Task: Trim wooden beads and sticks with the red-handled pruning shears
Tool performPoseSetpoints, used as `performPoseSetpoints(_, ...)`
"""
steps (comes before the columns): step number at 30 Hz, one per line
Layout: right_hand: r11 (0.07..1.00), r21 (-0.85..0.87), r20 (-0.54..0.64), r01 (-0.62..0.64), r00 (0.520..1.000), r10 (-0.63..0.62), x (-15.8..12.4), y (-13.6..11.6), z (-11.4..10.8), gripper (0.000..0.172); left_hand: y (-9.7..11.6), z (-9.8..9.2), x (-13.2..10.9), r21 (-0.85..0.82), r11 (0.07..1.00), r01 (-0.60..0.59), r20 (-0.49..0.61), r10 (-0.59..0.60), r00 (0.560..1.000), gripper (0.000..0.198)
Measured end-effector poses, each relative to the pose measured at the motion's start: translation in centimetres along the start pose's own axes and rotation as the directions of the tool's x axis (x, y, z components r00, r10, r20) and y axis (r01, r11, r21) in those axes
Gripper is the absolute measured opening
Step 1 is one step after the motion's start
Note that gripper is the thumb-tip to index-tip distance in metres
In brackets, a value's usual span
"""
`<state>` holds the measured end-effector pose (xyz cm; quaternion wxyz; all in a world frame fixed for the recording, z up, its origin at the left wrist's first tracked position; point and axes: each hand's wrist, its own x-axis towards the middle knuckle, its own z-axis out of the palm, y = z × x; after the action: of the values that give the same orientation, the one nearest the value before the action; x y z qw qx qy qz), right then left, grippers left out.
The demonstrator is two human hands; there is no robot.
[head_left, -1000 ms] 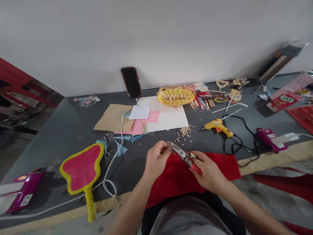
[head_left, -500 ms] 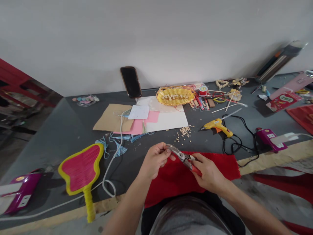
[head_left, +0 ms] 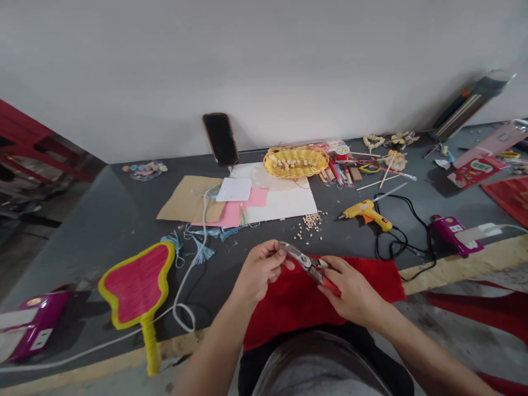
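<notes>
My right hand (head_left: pixel 350 289) is wrapped round the red handles of pruning shears (head_left: pixel 304 260), whose metal blades point up and left. At the blade tips my left hand (head_left: pixel 262 269) is pinched, thumb against finger; whatever lies in the pinch is too small to make out. Under both hands a red cloth (head_left: pixel 284 308) drapes over the table edge and my lap. Just beyond the shears lies a loose pile of small pale beads (head_left: pixel 312 222).
A yellow glue gun (head_left: pixel 367 213) with a black cord lies to the right. Behind stand a yellow basket (head_left: pixel 296 170) and a phone (head_left: pixel 221 138). A pink-and-yellow fan (head_left: pixel 136 286), blue tassels (head_left: pixel 204 253) and a white cable (head_left: pixel 178 300) are at left.
The shears and both hands have barely moved; the shears' tips sit very slightly further left. Everything else on the table stays in place.
</notes>
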<state>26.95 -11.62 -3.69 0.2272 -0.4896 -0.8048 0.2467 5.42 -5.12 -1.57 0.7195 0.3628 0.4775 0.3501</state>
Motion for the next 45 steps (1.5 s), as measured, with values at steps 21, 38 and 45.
performPoseSetpoints(21,0.996,0.048,-0.011,-0.069,0.997,0.070,0.1,0.2,0.2,0.022,0.2,-0.6,1.3,0.481,0.852,-0.207,0.001,0.235,0.972,0.026)
performPoseSetpoints(38,0.998,0.030,-0.061,-0.060,0.996,0.062,-0.1,0.3,0.6,0.021,1.5,-4.5,8.9,0.985,-0.166,-0.048,0.124,0.490,0.863,0.022)
performPoseSetpoints(45,0.997,0.038,-0.053,-0.062,0.997,0.064,-0.2,0.4,0.7,0.019,1.6,-4.0,10.0,0.985,-0.160,-0.067,0.137,0.477,0.868,0.019)
